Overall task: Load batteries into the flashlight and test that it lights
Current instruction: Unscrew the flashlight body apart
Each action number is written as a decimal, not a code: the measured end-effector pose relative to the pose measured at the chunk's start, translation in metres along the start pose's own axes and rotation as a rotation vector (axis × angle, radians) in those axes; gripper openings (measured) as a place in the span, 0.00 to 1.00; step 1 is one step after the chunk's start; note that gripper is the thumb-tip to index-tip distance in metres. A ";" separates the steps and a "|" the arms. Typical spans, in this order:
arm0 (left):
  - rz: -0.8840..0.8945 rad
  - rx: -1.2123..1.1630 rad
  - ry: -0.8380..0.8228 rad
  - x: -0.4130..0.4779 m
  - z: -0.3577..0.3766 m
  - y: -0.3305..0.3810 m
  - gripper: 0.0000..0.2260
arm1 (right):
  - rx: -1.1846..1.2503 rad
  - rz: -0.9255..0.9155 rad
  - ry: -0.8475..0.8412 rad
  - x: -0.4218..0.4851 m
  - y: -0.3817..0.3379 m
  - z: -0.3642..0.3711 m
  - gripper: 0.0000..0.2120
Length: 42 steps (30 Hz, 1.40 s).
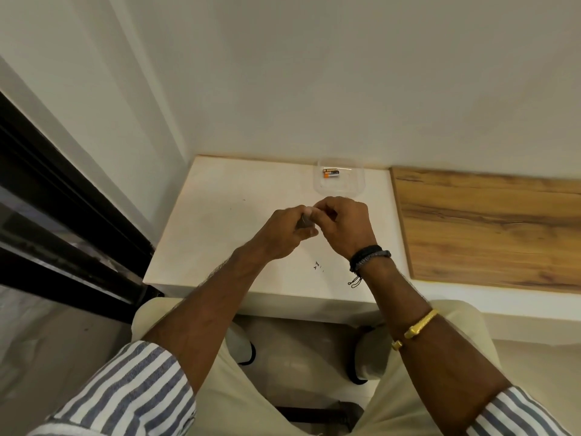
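Over table (220, 199) middle, left hand (283, 236) around object (303, 222)

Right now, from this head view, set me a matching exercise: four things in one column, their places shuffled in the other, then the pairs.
Things:
1. batteries
2. small dark object
3. gold bracelet
4. wooden panel

Places:
A. on the right forearm
B. in the clear container
C. beside the white table, on its right
D. gripped by the left hand

Pairs: 1-B, 2-D, 3-A, 4-C.
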<state>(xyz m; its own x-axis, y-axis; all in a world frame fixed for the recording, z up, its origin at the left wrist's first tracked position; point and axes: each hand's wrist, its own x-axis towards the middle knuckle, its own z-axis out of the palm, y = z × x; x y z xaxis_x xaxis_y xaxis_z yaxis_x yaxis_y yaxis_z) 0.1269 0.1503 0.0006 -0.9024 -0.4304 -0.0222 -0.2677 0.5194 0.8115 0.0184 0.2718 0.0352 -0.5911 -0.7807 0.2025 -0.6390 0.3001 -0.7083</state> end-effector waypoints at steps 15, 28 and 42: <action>-0.013 0.060 -0.011 -0.001 0.001 -0.001 0.10 | 0.166 -0.036 -0.093 -0.010 0.005 -0.004 0.16; -0.026 0.071 -0.007 0.000 0.004 -0.006 0.05 | 0.087 0.068 -0.063 -0.004 0.005 -0.001 0.18; -0.080 0.072 -0.037 0.001 0.010 -0.013 0.08 | 0.040 0.021 -0.156 -0.003 0.010 -0.006 0.14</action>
<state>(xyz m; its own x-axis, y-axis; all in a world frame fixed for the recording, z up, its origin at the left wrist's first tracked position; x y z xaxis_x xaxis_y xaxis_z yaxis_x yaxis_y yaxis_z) 0.1266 0.1502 -0.0159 -0.8884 -0.4461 -0.1079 -0.3619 0.5362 0.7626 0.0110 0.2804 0.0320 -0.5190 -0.8508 0.0821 -0.6049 0.2977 -0.7386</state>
